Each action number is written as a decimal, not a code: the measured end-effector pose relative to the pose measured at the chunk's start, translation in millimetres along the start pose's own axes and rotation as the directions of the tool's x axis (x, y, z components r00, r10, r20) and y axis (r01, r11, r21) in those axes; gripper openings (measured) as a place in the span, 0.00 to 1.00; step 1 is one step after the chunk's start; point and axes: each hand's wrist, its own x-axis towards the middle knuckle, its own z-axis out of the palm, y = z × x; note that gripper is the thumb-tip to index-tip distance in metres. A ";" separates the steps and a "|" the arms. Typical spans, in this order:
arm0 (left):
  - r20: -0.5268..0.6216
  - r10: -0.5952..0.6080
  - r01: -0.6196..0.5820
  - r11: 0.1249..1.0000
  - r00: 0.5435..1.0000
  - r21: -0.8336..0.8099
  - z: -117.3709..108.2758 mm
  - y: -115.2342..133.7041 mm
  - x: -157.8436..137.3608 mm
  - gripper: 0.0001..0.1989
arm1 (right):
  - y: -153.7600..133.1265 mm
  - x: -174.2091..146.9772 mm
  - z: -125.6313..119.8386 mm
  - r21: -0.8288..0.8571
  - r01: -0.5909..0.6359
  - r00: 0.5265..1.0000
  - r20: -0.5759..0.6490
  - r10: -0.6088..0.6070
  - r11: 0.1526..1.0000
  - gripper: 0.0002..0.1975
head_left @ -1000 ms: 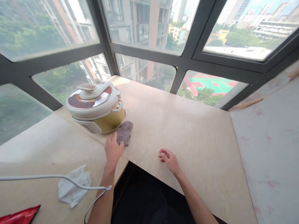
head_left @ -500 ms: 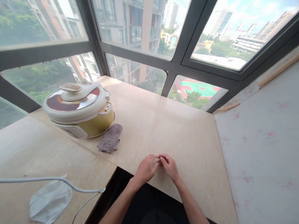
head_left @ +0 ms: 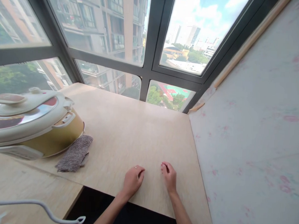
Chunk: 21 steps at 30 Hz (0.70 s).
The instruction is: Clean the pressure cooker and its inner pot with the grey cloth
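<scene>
My left hand [head_left: 133,182], a ring on one finger, rests at the near part of the pale wooden counter [head_left: 129,134] with its fingers curled in and thumb close to them. To its right, a short gap away, my right hand [head_left: 169,176] is also loosely closed, thumb against the bent fingers. I see nothing held in either one. A folded grey-purple cloth [head_left: 75,154] lies left of my left hand, against the base of a white and gold electric cooker [head_left: 62,132] with a lid on, cut off by the left edge.
A white cable [head_left: 42,204] with a looped end crosses the lower left, above a dark gap [head_left: 91,201] at the counter's front edge. Grey-framed windows [head_left: 144,71] run along the back. A flower-patterned wall [head_left: 239,141] bounds the right side.
My hands, touching at the fingertips before, have come apart to left and right. The view has swung right and closer, so the cooker and cloth sit further left.
</scene>
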 end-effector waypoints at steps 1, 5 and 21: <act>-0.030 0.016 -0.014 0.998 0.999 0.058 6.0 3.9 3.1 0.11 | -1.0 -0.4 1.0 -0.018 0.032 0.999 0.007 -0.032 0.999 0.19; -0.109 0.067 -0.043 0.977 0.992 0.207 24.9 13.4 14.2 0.09 | -4.4 -1.9 1.4 -0.007 0.102 0.994 0.025 -0.102 0.995 0.16; -0.120 0.054 -0.028 0.978 0.991 0.207 27.4 19.1 21.0 0.10 | -5.4 -0.6 -4.2 0.002 0.137 0.988 0.070 -0.136 0.991 0.16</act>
